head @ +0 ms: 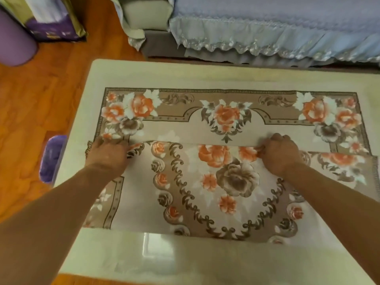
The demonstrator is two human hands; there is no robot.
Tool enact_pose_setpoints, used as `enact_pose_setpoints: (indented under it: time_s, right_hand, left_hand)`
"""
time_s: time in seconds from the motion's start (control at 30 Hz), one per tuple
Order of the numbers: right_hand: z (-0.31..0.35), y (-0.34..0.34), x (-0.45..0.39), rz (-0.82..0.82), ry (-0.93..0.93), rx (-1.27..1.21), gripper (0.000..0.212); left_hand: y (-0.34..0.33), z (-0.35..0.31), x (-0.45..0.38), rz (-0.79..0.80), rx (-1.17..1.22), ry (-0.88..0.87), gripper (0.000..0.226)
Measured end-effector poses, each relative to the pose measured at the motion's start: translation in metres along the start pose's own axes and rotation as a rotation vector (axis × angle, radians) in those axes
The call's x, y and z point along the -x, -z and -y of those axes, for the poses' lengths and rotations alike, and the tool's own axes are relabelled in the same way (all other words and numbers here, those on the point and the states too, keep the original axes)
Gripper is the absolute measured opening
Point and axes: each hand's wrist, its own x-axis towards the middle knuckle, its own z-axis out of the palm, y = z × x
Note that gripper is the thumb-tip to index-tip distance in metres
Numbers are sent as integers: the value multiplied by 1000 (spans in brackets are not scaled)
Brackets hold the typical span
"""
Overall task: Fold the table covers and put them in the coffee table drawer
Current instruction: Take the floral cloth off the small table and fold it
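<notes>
your hands on the cover
both hands point(109, 156) point(278, 156) pinch the cover point(205, 128) fold mid-frame on the table point(144, 73); sofa point(267, 27) upper right, purple bin point(52, 159) left.

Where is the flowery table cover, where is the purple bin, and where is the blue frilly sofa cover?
flowery table cover point(226, 116): head view, on the middle orange rose of the far border.
purple bin point(52, 159): head view, on its liner, left of the table.
blue frilly sofa cover point(277, 19): head view, on the flat cloth above the frill.

I see a matt, printed floral cloth table cover point(205, 124) on the glossy, smooth cream coffee table point(144, 256), over polished wood floor point(41, 103), beside a lace-trimmed fabric sofa cover point(267, 27).
</notes>
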Motion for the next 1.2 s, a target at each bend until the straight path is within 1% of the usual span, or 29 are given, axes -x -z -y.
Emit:
enact_pose_setpoints:
  time_s: [0.1,0.17,0.23,0.3,0.37,0.43,0.5,0.6,0.7,0.77,0.83,0.93,1.03,1.07,1.13,1.17,1.2]
  right_hand:
    - [0,-5,-8,-146,14,-85,26]
    - [-1,1,-19,-235,30,-122,25]
    - [1,14,-41,-272,43,-96,28]
    - [1,27,-70,-262,26,-49,31]
    - [3,38,-101,-265,10,-19,33]
    - [8,46,-127,-274,-15,-3,30]
    - [13,51,-145,-278,-52,2,28]
    - [17,57,-162,-275,-110,8,28]
    - [27,65,-166,-272,-166,-3,25]
    - [36,66,-165,-271,-207,6,32]
    - [48,64,-162,-275,-205,43,37]
    - [78,59,-159,-326,-58,51,33]
    - [120,58,-156,-329,111,-20,31]
    - [136,60,-155,-328,168,-50,32]
    - [172,63,-153,-324,296,-141,38]
    - [191,66,-154,-313,359,-199,41]
    - [210,70,-155,-300,425,-246,42]
  left_hand:
    - [10,3,-20,19,39,20,36]
    - [19,15,-43,13,34,-39,36]
    - [33,25,-73,-18,-1,-95,37]
    - [50,28,-106,-60,-31,-143,43]
    - [62,27,-135,-82,12,-162,45]
    - [68,27,-157,-63,79,-149,43]
    - [71,26,-171,-75,74,-133,39]
    - [77,23,-181,-167,152,-106,36]
    - [69,21,-182,-226,204,-119,37]
    - [59,20,-182,-268,243,-120,41]
    - [47,20,-180,-322,267,-119,39]
    - [32,23,-173,-390,225,-88,32]
    - [37,32,-145,-389,191,-27,26]
    - [40,36,-131,-371,164,-56,26]
    - [45,46,-98,-298,126,-183,25]
    - [41,50,-81,-227,179,-266,19]
    - [34,54,-66,-133,281,-377,15]
